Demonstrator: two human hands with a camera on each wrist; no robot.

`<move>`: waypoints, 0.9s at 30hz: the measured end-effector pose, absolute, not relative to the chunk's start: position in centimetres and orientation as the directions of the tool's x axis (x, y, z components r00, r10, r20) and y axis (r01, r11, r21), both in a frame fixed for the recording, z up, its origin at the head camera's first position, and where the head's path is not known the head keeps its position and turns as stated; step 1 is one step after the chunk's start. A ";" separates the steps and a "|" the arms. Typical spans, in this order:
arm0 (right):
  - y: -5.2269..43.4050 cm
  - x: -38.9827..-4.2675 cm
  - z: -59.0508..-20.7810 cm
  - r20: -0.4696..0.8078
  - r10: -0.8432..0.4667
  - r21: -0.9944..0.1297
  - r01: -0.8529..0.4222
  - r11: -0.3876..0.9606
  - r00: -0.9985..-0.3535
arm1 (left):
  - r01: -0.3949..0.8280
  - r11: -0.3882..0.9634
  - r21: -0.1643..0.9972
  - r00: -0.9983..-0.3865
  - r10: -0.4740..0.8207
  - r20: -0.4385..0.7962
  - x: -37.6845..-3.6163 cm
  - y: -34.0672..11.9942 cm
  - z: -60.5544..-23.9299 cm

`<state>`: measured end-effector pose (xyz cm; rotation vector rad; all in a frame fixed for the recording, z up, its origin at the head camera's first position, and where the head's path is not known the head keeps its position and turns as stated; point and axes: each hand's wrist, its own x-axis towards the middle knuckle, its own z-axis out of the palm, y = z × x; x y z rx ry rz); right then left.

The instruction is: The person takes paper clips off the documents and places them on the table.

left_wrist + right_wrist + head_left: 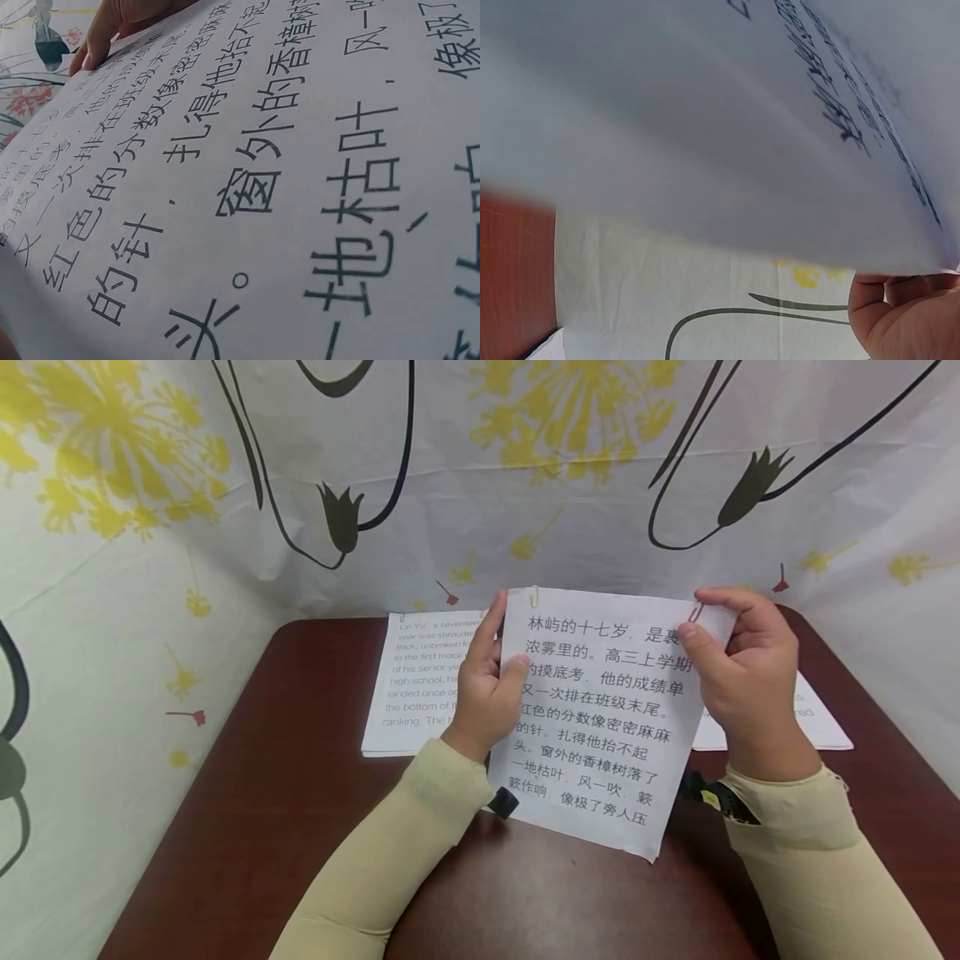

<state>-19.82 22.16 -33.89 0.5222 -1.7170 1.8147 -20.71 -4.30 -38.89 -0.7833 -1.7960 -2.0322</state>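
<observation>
A sheet of white paper (592, 727) printed with large Chinese characters is held up over the table, slightly tilted. My left hand (487, 689) grips its left edge, thumb on the printed face and the other fingers behind. At the top right corner my right hand (757, 685) pinches the sheet, right beside a red paper clip (696, 612). A pale yellow paper clip (535, 597) sits on the top edge near the left corner. The printed sheet (225, 157) fills most of the left wrist view. In the right wrist view paper (667, 135) covers the upper part.
On the dark red table (300, 735), a stack of English-printed pages (408, 693) lies behind my left hand, with clips at its top. More printed paper (813, 727) lies behind the right hand, partly hidden. A patterned white cloth (450, 460) hangs behind the table.
</observation>
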 end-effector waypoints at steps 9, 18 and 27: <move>22.1 -19.8 -33.8 0.619 0.158 -0.779 -0.627 -0.001 -0.770 | 0.579 -0.167 0.798 -0.791 0.123 0.599 -20.7 -4.3 -38.9; 22.0 -19.7 -33.6 0.663 0.171 -0.741 -0.672 0.007 -0.729 | 0.571 -0.161 0.805 -0.796 0.131 0.591 -20.8 -4.4 -38.8; 21.8 -19.8 -33.4 0.666 0.195 -0.729 -0.683 -0.035 -0.720 | 0.562 -0.154 0.813 -0.803 0.134 0.581 -20.8 -4.5 -38.6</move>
